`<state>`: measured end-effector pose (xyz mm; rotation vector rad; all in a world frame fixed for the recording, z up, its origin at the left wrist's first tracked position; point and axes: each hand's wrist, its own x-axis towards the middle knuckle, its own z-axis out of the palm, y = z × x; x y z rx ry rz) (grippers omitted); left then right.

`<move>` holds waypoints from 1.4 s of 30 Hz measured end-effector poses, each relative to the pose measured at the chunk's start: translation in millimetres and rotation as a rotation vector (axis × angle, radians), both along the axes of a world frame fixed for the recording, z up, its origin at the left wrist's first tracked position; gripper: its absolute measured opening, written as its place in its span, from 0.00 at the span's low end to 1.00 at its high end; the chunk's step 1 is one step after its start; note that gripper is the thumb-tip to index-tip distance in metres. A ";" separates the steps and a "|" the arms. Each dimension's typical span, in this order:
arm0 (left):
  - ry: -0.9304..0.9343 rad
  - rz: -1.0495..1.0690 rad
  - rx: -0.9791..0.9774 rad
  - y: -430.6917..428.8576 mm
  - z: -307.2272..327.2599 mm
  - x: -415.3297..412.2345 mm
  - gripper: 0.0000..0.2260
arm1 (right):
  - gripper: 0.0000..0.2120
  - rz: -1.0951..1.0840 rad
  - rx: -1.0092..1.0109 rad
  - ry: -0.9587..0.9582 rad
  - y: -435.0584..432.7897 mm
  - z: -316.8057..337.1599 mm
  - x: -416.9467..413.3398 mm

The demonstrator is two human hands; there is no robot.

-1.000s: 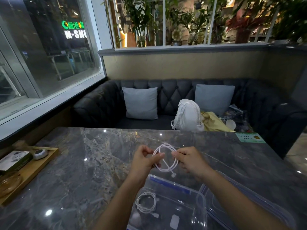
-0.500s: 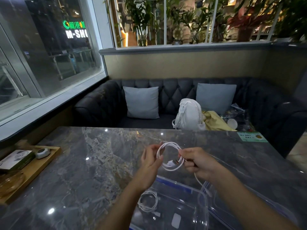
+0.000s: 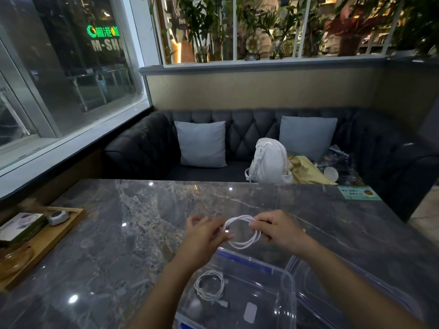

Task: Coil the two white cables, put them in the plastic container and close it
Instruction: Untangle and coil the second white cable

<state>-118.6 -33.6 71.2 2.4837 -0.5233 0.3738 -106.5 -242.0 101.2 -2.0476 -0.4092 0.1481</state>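
A white cable (image 3: 240,245) is looped into a small coil that both hands hold above the table. My left hand (image 3: 202,236) pinches its left side, where a cable end sits. On the right side, my right hand (image 3: 278,230) grips the loops. Below them stands an open clear plastic container (image 3: 288,279) with blue trim. A second coiled white cable (image 3: 210,287) lies inside it at the left. The container's clear lid (image 3: 370,288) lies flat to its right, partly hidden by my right forearm.
The grey marble table (image 3: 142,233) carries a wooden tray (image 3: 52,236) with a box and small items at the left edge. A green card (image 3: 360,193) lies at the far right corner. Behind the table, a dark sofa holds cushions and a white backpack (image 3: 269,161).
The loose tail that hung below my right hand half a second ago is gone from view and the loops look tidier. Both hands have stayed above the container's far edge.
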 end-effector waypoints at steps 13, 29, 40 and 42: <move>0.360 0.091 -0.476 -6.3 -0.8 -6.1 0.15 | 0.04 0.125 -0.087 0.112 -4.2 -7.5 8.5; 0.361 0.260 -0.786 -26.6 1.3 -2.8 0.19 | 0.03 -0.018 0.810 0.705 -2.3 -7.0 -0.1; 0.159 0.416 -0.522 -29.4 -4.4 -9.6 0.08 | 0.06 -0.279 0.339 0.352 -9.6 -16.3 3.7; 0.192 0.379 -0.644 -35.2 -6.2 -12.2 0.09 | 0.07 -0.295 0.599 0.525 -4.7 -14.8 2.3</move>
